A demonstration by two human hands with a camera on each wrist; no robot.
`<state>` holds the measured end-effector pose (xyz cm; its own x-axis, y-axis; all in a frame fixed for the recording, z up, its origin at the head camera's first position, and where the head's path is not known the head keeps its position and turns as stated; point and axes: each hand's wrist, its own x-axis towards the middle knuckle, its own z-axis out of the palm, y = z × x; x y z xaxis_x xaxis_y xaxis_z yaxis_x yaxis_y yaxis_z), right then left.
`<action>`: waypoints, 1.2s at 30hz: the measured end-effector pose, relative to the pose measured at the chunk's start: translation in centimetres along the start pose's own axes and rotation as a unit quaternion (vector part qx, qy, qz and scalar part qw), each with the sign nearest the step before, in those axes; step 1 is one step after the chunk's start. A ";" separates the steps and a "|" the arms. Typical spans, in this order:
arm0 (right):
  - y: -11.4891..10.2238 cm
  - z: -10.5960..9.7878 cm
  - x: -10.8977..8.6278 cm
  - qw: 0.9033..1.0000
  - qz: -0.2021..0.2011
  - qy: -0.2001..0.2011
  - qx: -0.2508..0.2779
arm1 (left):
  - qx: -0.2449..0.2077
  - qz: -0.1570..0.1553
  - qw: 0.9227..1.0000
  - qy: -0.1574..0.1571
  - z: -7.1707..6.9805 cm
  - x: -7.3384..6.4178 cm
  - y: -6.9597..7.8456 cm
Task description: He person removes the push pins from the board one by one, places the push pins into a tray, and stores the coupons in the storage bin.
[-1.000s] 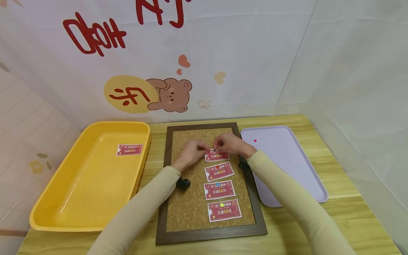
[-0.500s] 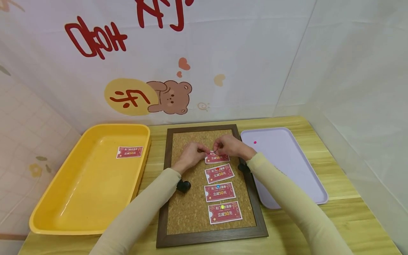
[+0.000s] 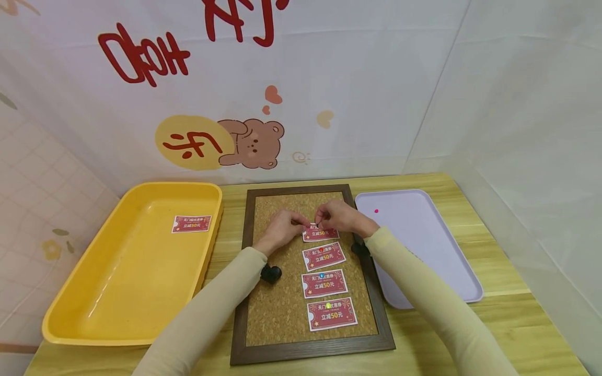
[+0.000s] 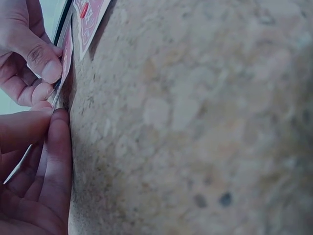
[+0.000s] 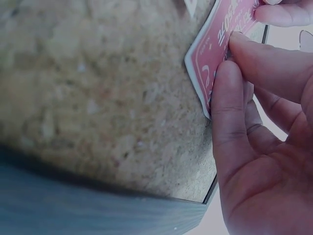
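On the framed corkboard, a red paper coupon lies topmost in a column of coupons. My left hand pinches its upper left edge between thumb and finger, as the left wrist view shows. The right hand pinches a small dark pushpin at the coupon's upper middle; the fingers hide most of it. In the right wrist view, the coupon stands slightly off the cork near its corner. Below it are coupons with a red pin, a blue pin and a yellow-green pin.
Left of the board stands a deep yellow tray with one loose coupon in it. A shallow lilac tray is on the right, partly under the right forearm, with a pink pin. A white printed backdrop rises behind the table.
Both hands stay at the top coupon with only slight finger movement. The dark pin shows a little more between the right fingers. The head view has tilted slightly.
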<state>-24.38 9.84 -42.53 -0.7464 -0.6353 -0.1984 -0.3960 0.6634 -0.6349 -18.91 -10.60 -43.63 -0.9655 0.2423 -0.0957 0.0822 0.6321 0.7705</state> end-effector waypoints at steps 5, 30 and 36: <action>0.1 0.0 0.0 1.000 0.002 0.002 0.001 | 0.006 0.002 1.000 0.001 0.0 0.1 0.1; 0.6 0.2 -0.1 1.000 -0.010 -0.001 0.016 | 0.004 -0.005 1.000 -0.003 -0.1 -0.1 0.3; 0.6 0.2 -0.2 1.000 -0.010 -0.007 0.019 | 0.006 -0.004 1.000 -0.004 -0.1 -0.1 0.4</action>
<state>-24.36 10.31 -42.98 -0.7305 -0.6542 -0.1959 -0.3898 0.6350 -0.6670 -18.83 -10.43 -43.27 -0.9639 0.2434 -0.1076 0.0772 0.6429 0.7621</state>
